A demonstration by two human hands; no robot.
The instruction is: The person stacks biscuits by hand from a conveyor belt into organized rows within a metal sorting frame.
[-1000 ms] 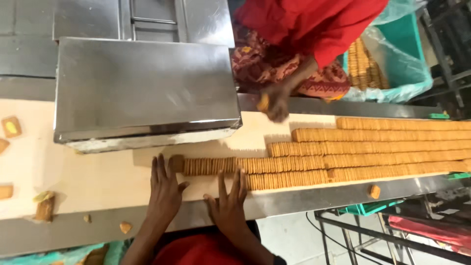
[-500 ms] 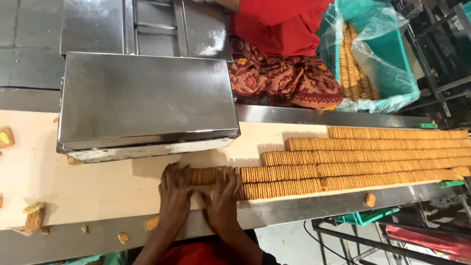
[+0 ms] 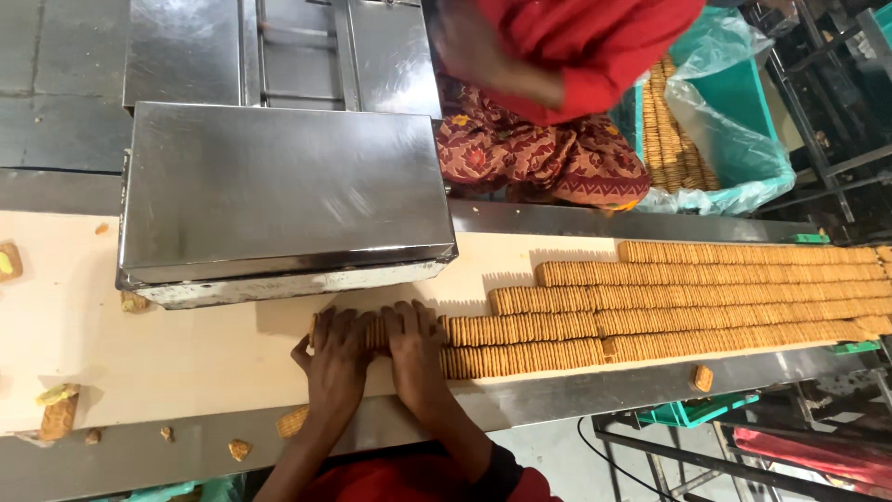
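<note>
Both hands, left hand (image 3: 336,364) and right hand (image 3: 415,358), lie flat, palms down, gripping nothing, on biscuit rows (image 3: 520,344)

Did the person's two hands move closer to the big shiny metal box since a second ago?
Yes. Both hands, left hand and right hand, slid forward across the belt toward the metal box; their fingers now cover the near biscuit rows.

Single head-worn view, looking steeply down from above, close over a conveyor belt (image 3: 186,363) crossing the frame left to right, wearer's forearms at bottom centre, another person's clothing at top.
</note>
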